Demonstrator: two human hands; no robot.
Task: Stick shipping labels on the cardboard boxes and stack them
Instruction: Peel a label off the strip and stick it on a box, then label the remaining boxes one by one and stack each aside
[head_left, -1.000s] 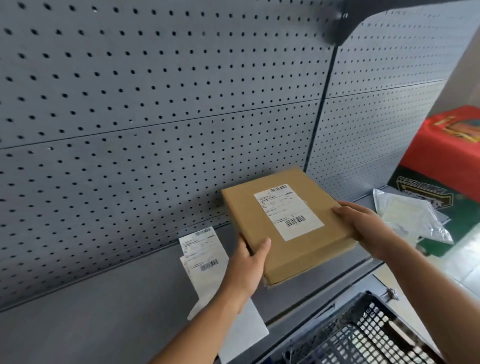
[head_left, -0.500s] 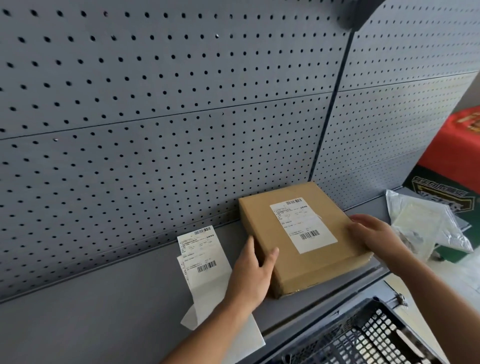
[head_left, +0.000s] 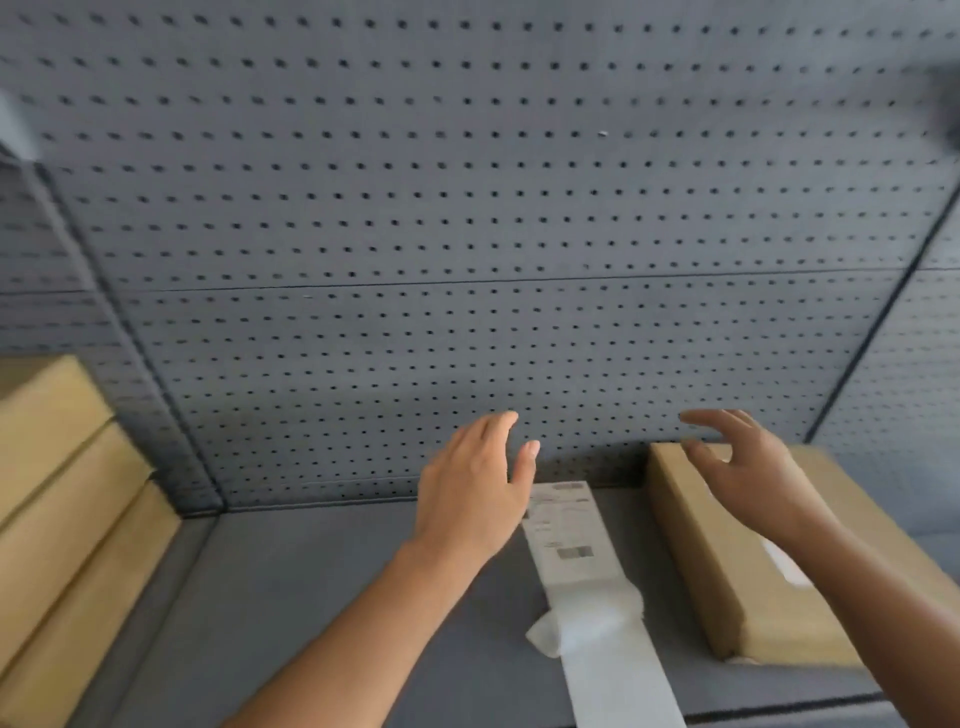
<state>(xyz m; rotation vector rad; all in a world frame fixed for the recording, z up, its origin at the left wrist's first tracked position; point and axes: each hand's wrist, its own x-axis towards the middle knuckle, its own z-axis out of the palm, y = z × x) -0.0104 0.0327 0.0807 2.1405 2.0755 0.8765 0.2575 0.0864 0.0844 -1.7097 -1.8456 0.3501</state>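
Note:
A flat labelled cardboard box (head_left: 727, 561) lies on the grey shelf (head_left: 322, 613) at the right, its white label mostly hidden under my right forearm. My right hand (head_left: 748, 467) hovers above its far end with fingers spread, holding nothing. My left hand (head_left: 478, 488) floats open in the air left of the box, above the top of a white strip of shipping labels (head_left: 576, 551) that runs toward me along the shelf. A stack of three plain cardboard boxes (head_left: 67, 519) stands at the far left.
A grey pegboard wall (head_left: 467, 208) rises right behind the shelf. The shelf's front edge (head_left: 779, 712) runs along the bottom right. The frame is motion-blurred.
Both hands have let go of the labelled box, which now rests on the shelf, and lifted off it. My view has swung left, bringing the box stack into sight.

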